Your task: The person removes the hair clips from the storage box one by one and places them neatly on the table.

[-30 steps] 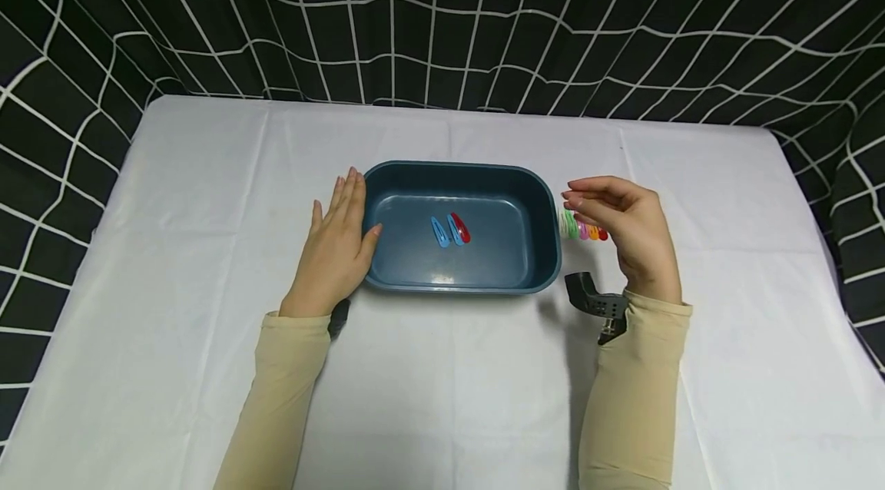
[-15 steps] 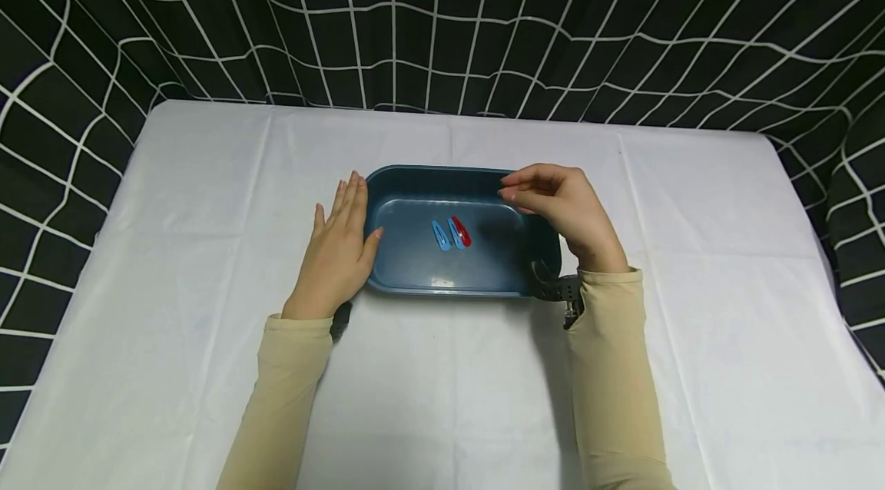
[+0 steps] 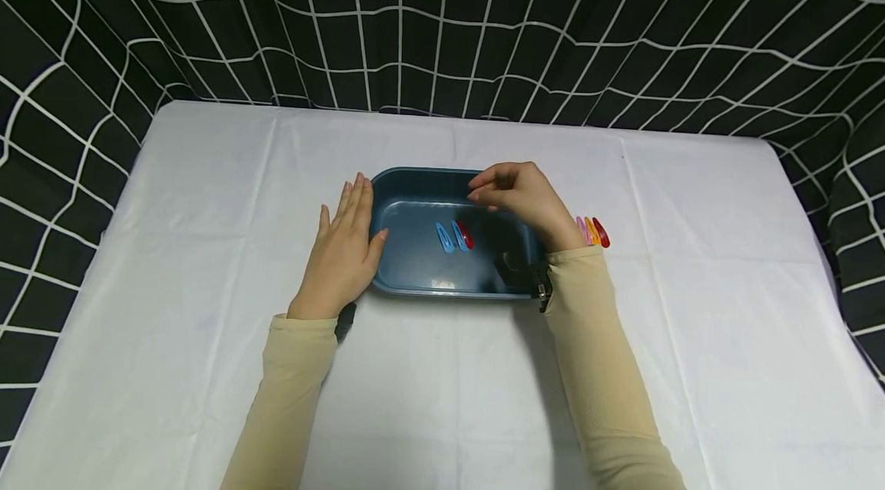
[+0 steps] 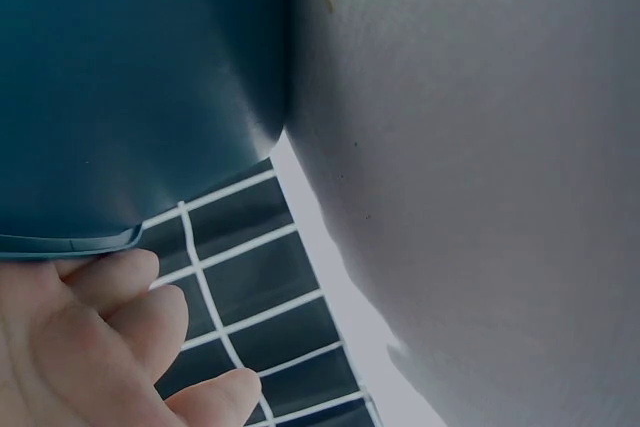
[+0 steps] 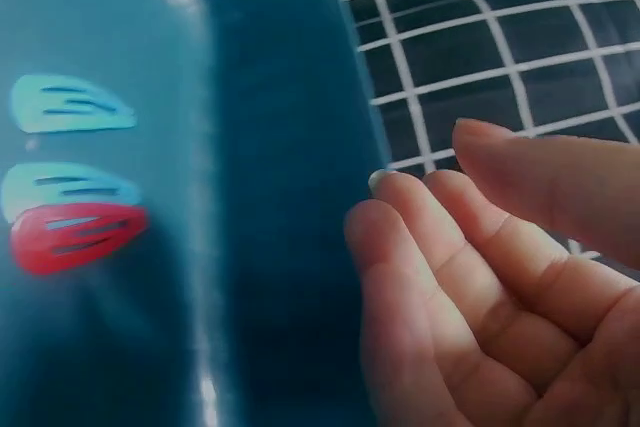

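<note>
A dark blue plastic tub (image 3: 449, 295) stands on the white cloth. On its floor lie a blue snap hair clip (image 3: 444, 238) and, to the right of it, a second blue hair clip (image 5: 62, 185) partly under a red hair clip (image 5: 75, 237). My left hand (image 3: 339, 256) rests flat along the tub's left side, its fingers straight and touching the rim. Over the tub's right half hovers my right hand (image 3: 522, 198), fingers loosely bent. Between its thumb and fingertips the right wrist view shows nothing held.
Right of the tub, a row of hair clips shows pink, orange and red (image 3: 601, 233) ones; my right wrist and sleeve may cover others. A black netted curtain with white lines (image 3: 442, 29) closes off the table's back and sides.
My right hand has moved left, from above the row of clips to above the tub. My left hand keeps its place at the tub's side. The three clips inside look unmoved.
</note>
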A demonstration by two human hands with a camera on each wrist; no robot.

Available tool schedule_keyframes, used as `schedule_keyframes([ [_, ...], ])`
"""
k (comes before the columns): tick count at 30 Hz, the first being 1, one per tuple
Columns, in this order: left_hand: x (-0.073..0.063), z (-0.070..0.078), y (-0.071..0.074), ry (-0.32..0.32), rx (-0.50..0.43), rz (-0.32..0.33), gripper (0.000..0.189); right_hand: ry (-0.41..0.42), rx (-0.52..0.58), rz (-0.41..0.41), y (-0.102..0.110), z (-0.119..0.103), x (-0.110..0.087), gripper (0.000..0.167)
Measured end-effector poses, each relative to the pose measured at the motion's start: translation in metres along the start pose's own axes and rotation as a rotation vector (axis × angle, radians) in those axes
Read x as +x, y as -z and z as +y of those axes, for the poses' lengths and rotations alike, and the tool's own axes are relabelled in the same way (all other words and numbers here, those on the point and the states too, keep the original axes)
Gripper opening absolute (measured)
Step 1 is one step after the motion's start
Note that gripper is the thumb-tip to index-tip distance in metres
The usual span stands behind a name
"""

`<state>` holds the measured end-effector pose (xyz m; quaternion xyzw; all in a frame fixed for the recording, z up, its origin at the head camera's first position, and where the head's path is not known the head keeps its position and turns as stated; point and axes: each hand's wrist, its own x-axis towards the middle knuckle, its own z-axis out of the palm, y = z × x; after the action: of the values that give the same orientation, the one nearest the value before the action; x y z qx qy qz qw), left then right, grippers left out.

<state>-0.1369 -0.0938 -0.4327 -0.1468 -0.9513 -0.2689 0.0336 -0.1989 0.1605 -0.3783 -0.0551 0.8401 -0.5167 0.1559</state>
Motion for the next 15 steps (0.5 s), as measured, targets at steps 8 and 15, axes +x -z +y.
schedule_keyframes([
  [8, -0.001, 0.002, 0.0, -0.001, -0.008, -0.005, 0.066, -0.031, -0.058, -0.085, -0.004, 0.007, 0.006, 0.019],
  [15, -0.001, 0.002, 0.0, -0.006, 0.001, 0.006, 0.066, -0.06, -0.118, -0.181, -0.007, 0.013, 0.012, 0.013],
])
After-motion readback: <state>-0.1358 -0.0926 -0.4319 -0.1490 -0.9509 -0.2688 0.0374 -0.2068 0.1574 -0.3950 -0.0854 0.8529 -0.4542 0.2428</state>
